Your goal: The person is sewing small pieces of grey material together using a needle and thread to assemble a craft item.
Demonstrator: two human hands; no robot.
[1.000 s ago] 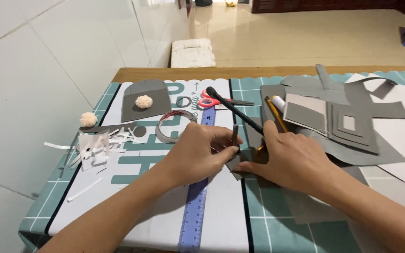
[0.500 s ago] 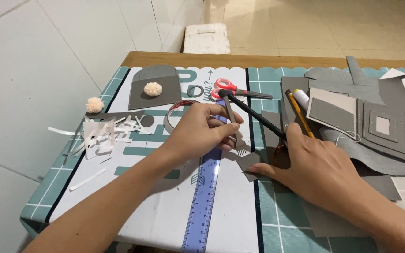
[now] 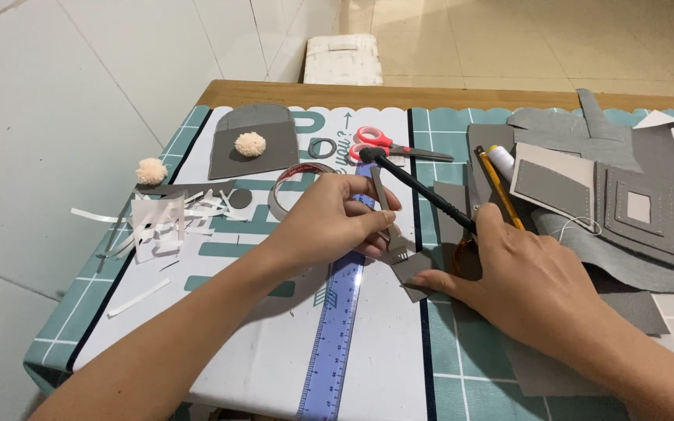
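**Punching in hand: chisel set on small grey piece, hammer held low**

Your left hand (image 3: 337,222) is closed in a pinch around a pronged metal chisel (image 3: 388,222), held near upright with its teeth resting on a small grey leather piece (image 3: 413,269). That piece lies on the cutting mat (image 3: 462,366), just at 3 o'clock of the blue ruler (image 3: 335,327) and between your 2 hands.

Your right hand (image 3: 524,284) lies mostly flat, fingertips pressing the right edge of the piece. It also appears to grip the handle of a black hammer (image 3: 415,183), whose head points to 11 o'clock; how tightly it is held, I cannot tell.

Progress, as a judgement: cutting looks largely complete. Several grey panels (image 3: 626,206) are stacked at 2 o'clock, 1 pale-faced panel showing a stitched edge with loose thread. A grey pocket shape (image 3: 232,152) at 11 o'clock carries 1 pompom (image 3: 250,143); a 2nd pompom (image 3: 151,171) sits loose at 10 o'clock. White paper offcuts (image 3: 165,222) lie at 9 o'clock. No row of holes is visible on the small piece, so punching it appears barely begun, with stitching and assembly outstanding.

Containers: none hold anything on the work surface. A white box (image 3: 342,58) stands on the floor at 12 o'clock; its contents are not visible. Red-handled scissors (image 3: 384,144), a tape roll (image 3: 294,183), a pencil (image 3: 501,191) and a thread spool (image 3: 501,160) lie loose.
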